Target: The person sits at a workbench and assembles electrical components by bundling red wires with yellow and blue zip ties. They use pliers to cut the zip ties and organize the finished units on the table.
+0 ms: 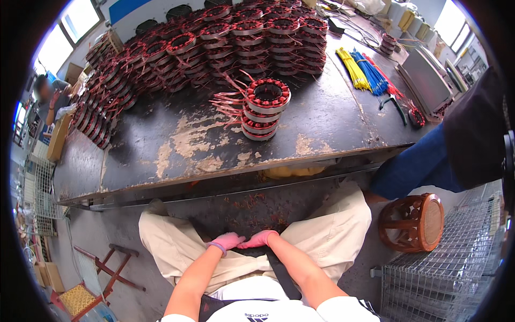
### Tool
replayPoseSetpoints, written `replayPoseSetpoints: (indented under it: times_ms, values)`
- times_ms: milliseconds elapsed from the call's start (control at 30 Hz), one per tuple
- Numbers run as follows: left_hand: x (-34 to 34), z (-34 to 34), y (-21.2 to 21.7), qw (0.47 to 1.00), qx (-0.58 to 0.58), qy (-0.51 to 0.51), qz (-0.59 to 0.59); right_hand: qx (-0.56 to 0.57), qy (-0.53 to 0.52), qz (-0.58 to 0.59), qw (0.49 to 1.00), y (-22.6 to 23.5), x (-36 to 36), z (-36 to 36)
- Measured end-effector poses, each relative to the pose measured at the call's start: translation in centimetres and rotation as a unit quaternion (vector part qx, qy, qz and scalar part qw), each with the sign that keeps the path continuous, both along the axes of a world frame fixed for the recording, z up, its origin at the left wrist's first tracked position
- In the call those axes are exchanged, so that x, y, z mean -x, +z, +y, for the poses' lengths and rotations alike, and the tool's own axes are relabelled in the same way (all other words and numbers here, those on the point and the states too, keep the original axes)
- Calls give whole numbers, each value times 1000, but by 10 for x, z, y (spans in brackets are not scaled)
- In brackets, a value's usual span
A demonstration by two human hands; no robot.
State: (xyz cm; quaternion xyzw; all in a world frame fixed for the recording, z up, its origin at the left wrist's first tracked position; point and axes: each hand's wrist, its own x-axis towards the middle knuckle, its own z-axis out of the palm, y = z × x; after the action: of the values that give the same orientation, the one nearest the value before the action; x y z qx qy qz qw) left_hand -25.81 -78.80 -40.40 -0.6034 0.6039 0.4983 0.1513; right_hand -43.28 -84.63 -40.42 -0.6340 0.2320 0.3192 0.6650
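Both my hands, in pink gloves, rest low between my knees, in front of my lap. My left hand (pixel 229 241) has its fingers loosely stretched toward the right one, and a purple band circles its wrist. My right hand (pixel 258 240) lies opposite, fingers slanting down to the left, so the fingertips almost meet. Nothing shows in either hand; their undersides are hidden. Beyond them on the dark worn table (pixel 139 145) stands a short stack of ring-shaped motor stators (pixel 266 110) with red copper windings, loose wire ends trailing left.
Many stacked stators (pixel 247 40) fill the table's back. Yellow cable ties (pixel 353 70), blue cable ties (pixel 370 74) and dark-handled pliers (pixel 396 109) lie right. A person in jeans (pixel 418 161) stands beside a wooden stool (pixel 410 222); wire cages (pixel 445 268) stand lower right.
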Motion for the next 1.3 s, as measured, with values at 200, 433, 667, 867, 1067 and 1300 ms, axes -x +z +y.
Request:
replayPoseSetpoints:
  times_ms: [200, 433, 667, 867, 1067, 1300]
  values:
    - [-4, 18, -43, 971, -170, 25, 167, -20, 70, 28, 997, -15, -1, 12]
    - [-13, 0, -18, 930, -292, 181, 129, 8, -29, 25, 999, -22, -11, 7]
    - [-25, -14, -37, 983, 55, 153, 84, 201, -90, -15, 975, -25, -5, -57]
    - [11, -12, 14, 907, 283, 270, 155, 415, -330, -19, 848, -17, 29, -37]
    - [29, 16, -28, 800, 226, 395, 391, 350, -557, -159, 736, 40, -17, 34]
    - [7, -41, 30, 780, 357, 354, 373, 443, -581, -261, 631, 103, -16, 22]
